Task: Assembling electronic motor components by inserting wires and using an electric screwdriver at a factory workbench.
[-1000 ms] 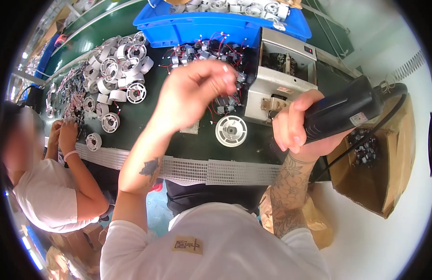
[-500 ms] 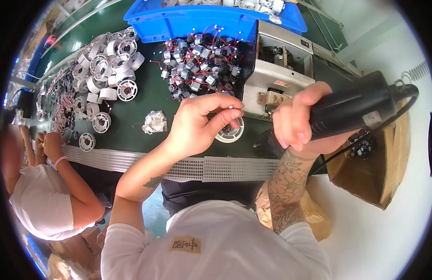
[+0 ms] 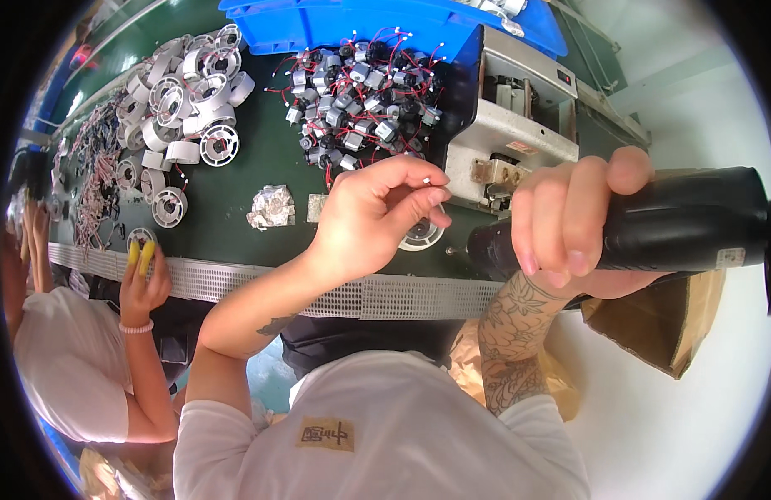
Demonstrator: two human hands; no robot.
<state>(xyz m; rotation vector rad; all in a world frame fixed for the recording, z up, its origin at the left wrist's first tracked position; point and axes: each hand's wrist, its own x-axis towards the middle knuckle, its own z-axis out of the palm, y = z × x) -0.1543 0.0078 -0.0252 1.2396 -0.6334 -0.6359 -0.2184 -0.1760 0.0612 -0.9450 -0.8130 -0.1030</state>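
My left hand (image 3: 360, 215) is closed in a pinch over the bench. Between its thumb and forefinger shows a small white piece (image 3: 427, 181), too small to name for certain. Below those fingers lies a white ring-shaped housing (image 3: 420, 242), partly hidden by the hand. My right hand (image 3: 569, 225) is wrapped round a black electric screwdriver (image 3: 694, 218), held almost level. The screwdriver's tip (image 3: 452, 250) points left, just right of the housing and apart from my left hand.
A grey metal machine (image 3: 519, 125) stands behind my right hand. Small motors (image 3: 344, 108) with red wires lie heaped beyond my left hand. White ring housings (image 3: 185, 100) are piled left. A blue bin (image 3: 344, 29) is behind, a cardboard box (image 3: 652, 325) at right. A co-worker's hand (image 3: 144, 287) works at left.
The screwdriver has swung to a more level pose, its tip still pointing left. My left hand keeps its pinch. The co-worker's hand, in yellow finger covers, has come up near a housing.
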